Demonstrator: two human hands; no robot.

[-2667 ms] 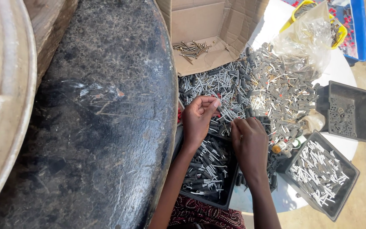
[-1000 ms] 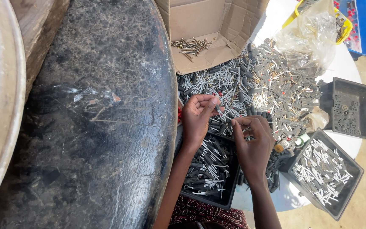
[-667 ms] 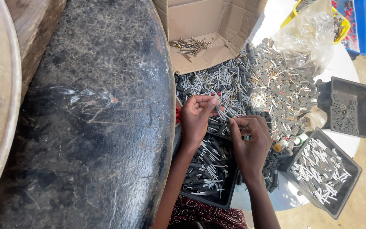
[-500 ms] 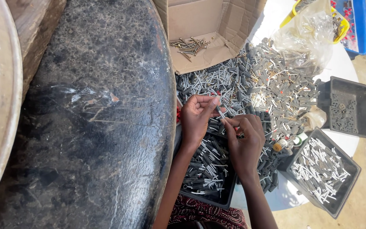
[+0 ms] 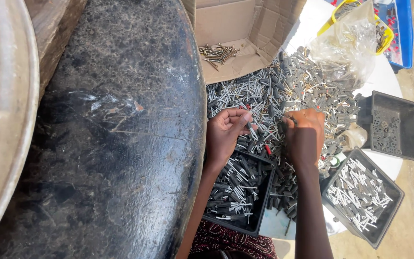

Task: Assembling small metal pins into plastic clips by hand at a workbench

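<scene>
Head view: the left hand [image 5: 226, 134] pinches a small grey fastener [image 5: 251, 130] in its fingers above the black tray [image 5: 264, 201]; the right hand [image 5: 305, 139] presses curled fingers into the fastener heap [image 5: 274, 96] on the white desk [image 5: 384, 81], grasp unclear

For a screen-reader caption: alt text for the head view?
Two hands, left hand and right hand, pick through a heap of small grey and silver fasteners on a white table, above a black tray of sorted pieces.
</scene>
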